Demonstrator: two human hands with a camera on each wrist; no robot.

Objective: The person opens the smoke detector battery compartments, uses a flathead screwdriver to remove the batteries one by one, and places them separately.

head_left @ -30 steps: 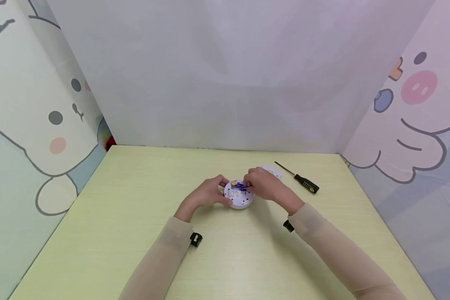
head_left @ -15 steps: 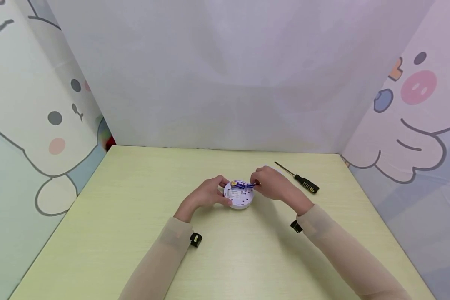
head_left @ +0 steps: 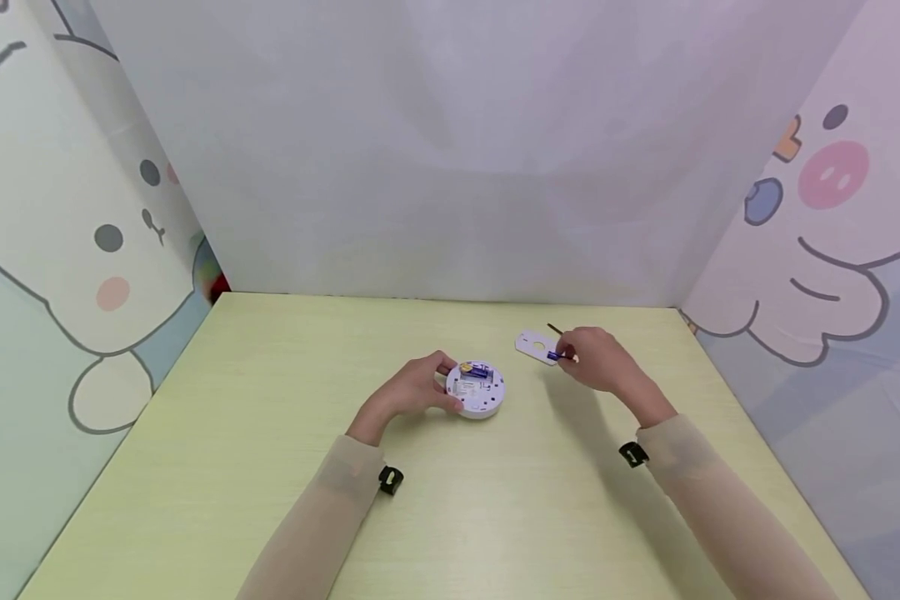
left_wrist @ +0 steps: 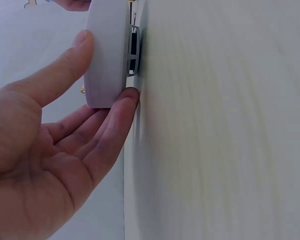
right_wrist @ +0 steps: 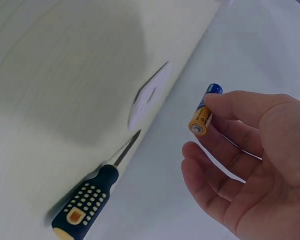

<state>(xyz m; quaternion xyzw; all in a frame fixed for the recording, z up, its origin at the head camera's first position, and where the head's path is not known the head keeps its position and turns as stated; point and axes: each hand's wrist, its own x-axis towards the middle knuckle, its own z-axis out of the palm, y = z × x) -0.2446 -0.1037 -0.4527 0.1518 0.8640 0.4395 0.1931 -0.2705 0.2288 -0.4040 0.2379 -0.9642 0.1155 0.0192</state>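
My left hand (head_left: 414, 385) grips the left rim of a round white smoke detector (head_left: 477, 402), thumb on one face and fingers under the other. Its back faces up, and a blue battery with a yellow end shows in the compartment near the far edge. A grille on its underside appears in the left wrist view, close to the tabletop. Off to the right, my right hand (head_left: 596, 358) pinches a blue and orange battery (right_wrist: 206, 110) between thumb and fingers, above the table. Just left of that hand lies a flat white mounting plate (head_left: 527, 343) with a hole.
A screwdriver with a black and yellow handle (right_wrist: 85, 202) lies right of the plate; in the head view the right hand covers most of it. The pale wooden table (head_left: 270, 400) ends at a grey cloth backdrop (head_left: 450, 167), with cartoon-printed cloths on both sides.
My right hand has drawn a battery out of the detector and carried it right, past the plate, over the screwdriver. The left hand and the detector have hardly moved.
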